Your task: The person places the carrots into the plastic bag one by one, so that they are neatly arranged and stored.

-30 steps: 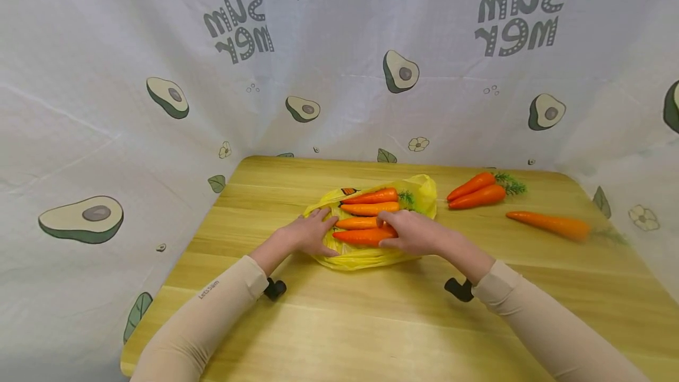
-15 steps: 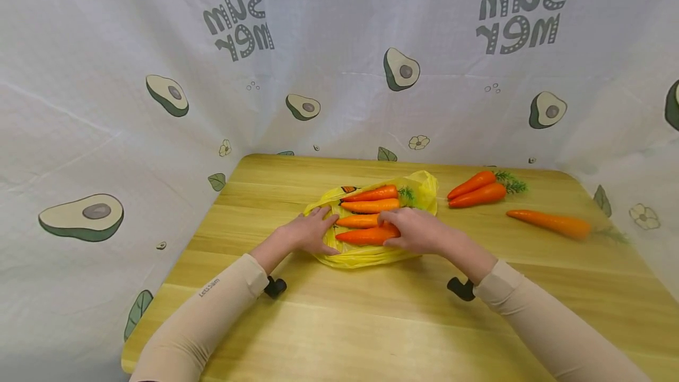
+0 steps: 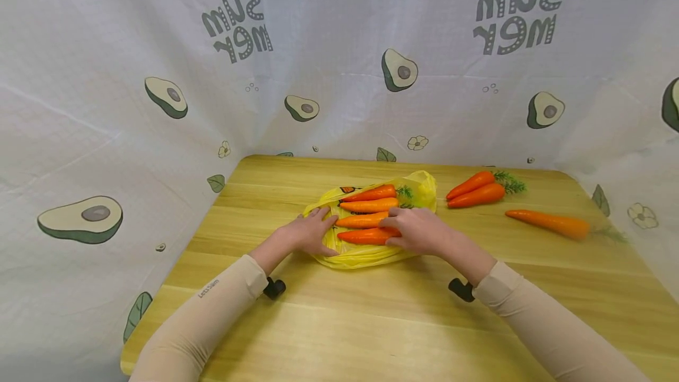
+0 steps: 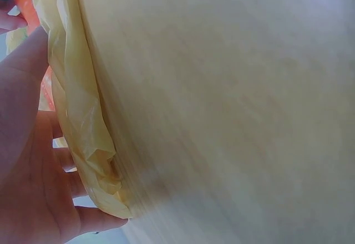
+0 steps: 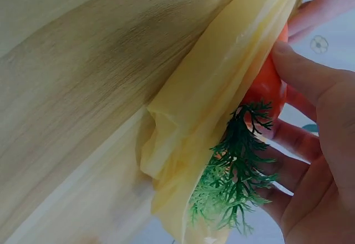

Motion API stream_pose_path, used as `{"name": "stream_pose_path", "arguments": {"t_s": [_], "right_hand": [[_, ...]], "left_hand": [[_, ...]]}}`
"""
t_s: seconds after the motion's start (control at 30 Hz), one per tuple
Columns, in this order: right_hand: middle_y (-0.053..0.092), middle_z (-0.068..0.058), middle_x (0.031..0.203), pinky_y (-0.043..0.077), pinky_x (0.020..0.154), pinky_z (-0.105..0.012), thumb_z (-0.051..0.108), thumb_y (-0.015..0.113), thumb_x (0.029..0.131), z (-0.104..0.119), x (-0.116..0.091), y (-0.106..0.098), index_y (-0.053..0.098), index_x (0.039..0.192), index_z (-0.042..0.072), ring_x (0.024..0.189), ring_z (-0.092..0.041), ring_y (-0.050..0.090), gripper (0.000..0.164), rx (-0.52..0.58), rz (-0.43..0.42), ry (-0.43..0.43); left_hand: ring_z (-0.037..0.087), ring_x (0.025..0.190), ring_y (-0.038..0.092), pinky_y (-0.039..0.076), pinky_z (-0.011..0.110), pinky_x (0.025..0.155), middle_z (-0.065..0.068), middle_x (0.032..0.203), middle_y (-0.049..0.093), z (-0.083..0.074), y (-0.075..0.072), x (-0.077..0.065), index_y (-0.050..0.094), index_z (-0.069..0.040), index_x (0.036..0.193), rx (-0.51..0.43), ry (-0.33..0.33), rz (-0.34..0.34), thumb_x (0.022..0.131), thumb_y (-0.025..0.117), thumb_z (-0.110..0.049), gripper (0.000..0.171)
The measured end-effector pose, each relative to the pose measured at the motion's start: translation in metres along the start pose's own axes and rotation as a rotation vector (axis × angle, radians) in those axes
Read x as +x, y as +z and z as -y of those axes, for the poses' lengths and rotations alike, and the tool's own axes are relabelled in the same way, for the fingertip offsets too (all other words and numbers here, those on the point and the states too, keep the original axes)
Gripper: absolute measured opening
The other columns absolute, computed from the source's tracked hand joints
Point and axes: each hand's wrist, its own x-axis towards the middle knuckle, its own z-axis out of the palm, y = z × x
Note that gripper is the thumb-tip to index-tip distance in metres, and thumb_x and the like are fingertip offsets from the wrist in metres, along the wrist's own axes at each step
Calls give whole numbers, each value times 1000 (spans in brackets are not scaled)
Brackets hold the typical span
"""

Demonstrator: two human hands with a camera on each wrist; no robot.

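Several orange carrots lie side by side in an opened yellow plastic bag (image 3: 366, 261) on the wooden table. In the head view my right hand (image 3: 419, 230) pinches the thick end of the nearest carrot (image 3: 363, 236), thumb on its near side. The right wrist view shows this carrot (image 5: 269, 86) between thumb and fingers, with green fronds (image 5: 244, 150) beside the bag's yellow film. My left hand (image 3: 309, 233) rests on the bag's left side with fingers spread, close to the carrot tips. In the left wrist view its fingers lie along the bag's rolled edge (image 4: 83, 105).
Two carrots (image 3: 477, 190) with green tops lie together right of the bag. A single carrot (image 3: 549, 223) lies farther right. Behind the table (image 3: 339, 323) hangs a white curtain (image 3: 339, 46) with avocado prints.
The nearest carrot has shifted slightly to the right, with my right hand still at its thick end. My left hand has stayed on the bag.
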Motion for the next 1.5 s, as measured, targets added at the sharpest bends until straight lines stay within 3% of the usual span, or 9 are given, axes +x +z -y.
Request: {"name": "stream_pose_path", "arguments": {"t_s": [0.2,0.6,0.77,0.97,1.23,1.5], "right_hand": [[60,-1,89,48,57,-31,37,80,86,0,-1,1,77,113,18,66,-14,52,33,-40,-37,-48],[68,-4,100,53,82,-44,36,80,86,1,-2,6,76,115,16,91,-21,61,35,-16,-60,-53],[69,-6,107,53,90,-49,33,78,89,-2,0,2,75,116,12,99,-26,63,34,45,-120,-46],[68,-13,119,51,96,-53,28,74,93,-19,12,-9,71,123,7,109,-33,63,37,122,-150,18],[62,-21,134,47,103,-59,35,64,100,-43,20,-6,66,132,6,125,-42,57,43,131,-65,159],[51,-25,147,34,112,-65,41,54,104,-50,25,-5,56,143,5,137,-47,44,54,167,-10,238]], "left_hand": [[35,156,13,23,63,119,12,170,9,0,1,0,21,-20,163,0,3,-4,88,64,-67,98],[34,156,12,22,62,120,11,170,10,0,2,-2,21,-22,163,24,4,-8,88,62,-68,97],[33,156,12,24,62,119,9,170,10,1,3,-2,22,-22,163,46,9,-20,88,62,-69,97],[34,156,13,25,62,119,10,170,12,1,2,-3,23,-21,162,47,11,-29,88,62,-69,97],[32,156,14,26,63,118,9,170,13,0,3,-1,23,-23,162,55,6,-23,86,62,-71,98],[30,155,18,30,62,116,9,168,19,1,3,-1,24,-21,162,84,10,-65,83,65,-72,103]]}}
